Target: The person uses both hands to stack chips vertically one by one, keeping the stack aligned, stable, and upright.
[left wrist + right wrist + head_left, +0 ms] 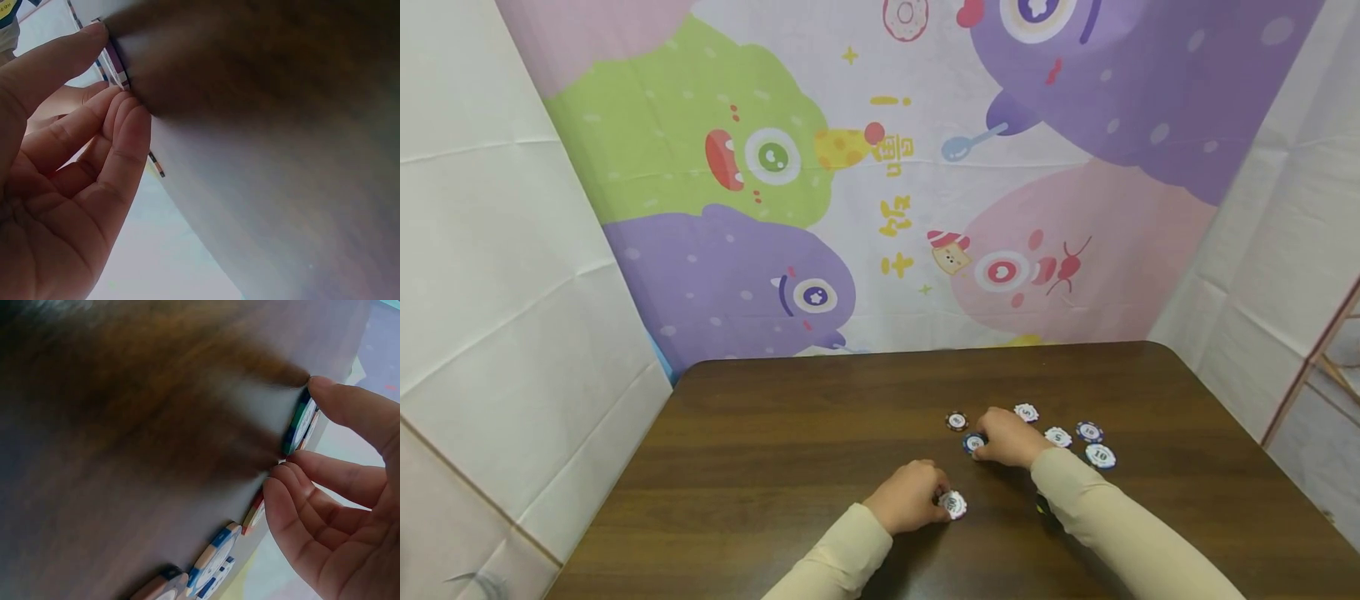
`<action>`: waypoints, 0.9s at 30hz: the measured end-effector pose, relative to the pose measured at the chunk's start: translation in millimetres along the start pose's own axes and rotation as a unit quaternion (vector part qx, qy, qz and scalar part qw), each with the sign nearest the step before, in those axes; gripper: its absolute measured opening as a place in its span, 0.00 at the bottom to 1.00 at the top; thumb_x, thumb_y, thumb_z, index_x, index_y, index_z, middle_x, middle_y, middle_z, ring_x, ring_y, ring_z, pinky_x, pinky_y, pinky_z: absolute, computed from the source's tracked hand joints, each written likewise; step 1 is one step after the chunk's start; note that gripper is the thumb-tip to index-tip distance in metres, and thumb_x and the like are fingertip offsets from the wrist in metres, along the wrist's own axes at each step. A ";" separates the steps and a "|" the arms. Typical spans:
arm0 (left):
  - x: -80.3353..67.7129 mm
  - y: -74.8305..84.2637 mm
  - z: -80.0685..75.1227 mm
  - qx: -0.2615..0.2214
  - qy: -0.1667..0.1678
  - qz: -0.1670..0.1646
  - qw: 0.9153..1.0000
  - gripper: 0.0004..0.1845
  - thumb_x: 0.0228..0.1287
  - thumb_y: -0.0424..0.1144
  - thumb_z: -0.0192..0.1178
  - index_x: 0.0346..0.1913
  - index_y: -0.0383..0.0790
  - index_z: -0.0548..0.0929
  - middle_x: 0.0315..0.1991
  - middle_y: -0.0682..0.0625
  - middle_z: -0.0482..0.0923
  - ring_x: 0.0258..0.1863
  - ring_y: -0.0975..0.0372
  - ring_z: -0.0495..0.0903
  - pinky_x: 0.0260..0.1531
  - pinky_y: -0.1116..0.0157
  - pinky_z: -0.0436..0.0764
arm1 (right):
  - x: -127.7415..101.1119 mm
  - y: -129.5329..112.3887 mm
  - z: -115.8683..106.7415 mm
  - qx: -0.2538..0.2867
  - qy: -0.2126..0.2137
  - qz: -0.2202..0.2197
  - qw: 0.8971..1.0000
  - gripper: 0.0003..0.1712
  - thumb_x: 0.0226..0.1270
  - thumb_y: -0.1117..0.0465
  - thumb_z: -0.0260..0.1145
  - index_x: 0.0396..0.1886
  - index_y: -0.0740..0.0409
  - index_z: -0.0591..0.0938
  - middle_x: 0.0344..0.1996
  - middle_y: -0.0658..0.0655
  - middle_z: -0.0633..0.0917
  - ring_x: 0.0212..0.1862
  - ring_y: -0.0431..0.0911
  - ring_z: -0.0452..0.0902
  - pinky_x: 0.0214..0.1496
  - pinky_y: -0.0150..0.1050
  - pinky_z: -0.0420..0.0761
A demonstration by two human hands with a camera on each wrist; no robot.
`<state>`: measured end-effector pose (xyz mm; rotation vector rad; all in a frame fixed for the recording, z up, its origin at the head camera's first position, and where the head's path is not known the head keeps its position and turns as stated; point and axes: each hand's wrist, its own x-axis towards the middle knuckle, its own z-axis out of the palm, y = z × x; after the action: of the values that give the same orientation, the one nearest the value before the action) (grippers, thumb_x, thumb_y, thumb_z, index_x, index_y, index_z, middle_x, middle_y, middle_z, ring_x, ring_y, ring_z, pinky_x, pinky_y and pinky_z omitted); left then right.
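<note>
On the brown table, my left hand [912,497] pinches a poker chip with a white face [953,504] by its edge. The left wrist view shows this chip [116,59] edge-on, with a dark purple and white rim, between thumb and fingertips. Farther forward and to the right, my right hand [1009,437] holds a dark poker chip [974,442] at its left side. In the right wrist view that chip [300,422] has a green and dark blue rim and lies flat at the table surface, thumb on one side and fingers on the other.
A dark-rimmed chip with a pale centre [957,421] lies just behind the right hand's chip. Right of that hand lie two white chips marked 5 [1026,412] and two blue-rimmed chips marked 10 [1090,432]. A cartoon-printed cloth [865,300] hangs behind the table [737,442].
</note>
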<state>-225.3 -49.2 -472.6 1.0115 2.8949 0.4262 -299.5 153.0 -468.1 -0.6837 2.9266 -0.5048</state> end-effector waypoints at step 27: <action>-1.6 3.2 -1.6 -0.005 -0.002 -0.007 1.000 0.11 0.48 0.40 0.76 0.35 0.42 0.88 0.29 0.56 0.79 0.27 0.73 0.69 0.30 0.75 0.71 | -1.6 1.1 1.0 0.016 -0.005 0.014 1.000 0.11 0.48 0.60 0.74 0.25 0.59 0.80 0.23 0.51 0.77 0.28 0.44 0.68 0.33 0.39 0.71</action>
<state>-222.3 -48.2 -470.3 0.9876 2.8911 0.4364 -298.3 154.4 -469.4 -0.6400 2.9067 -0.5437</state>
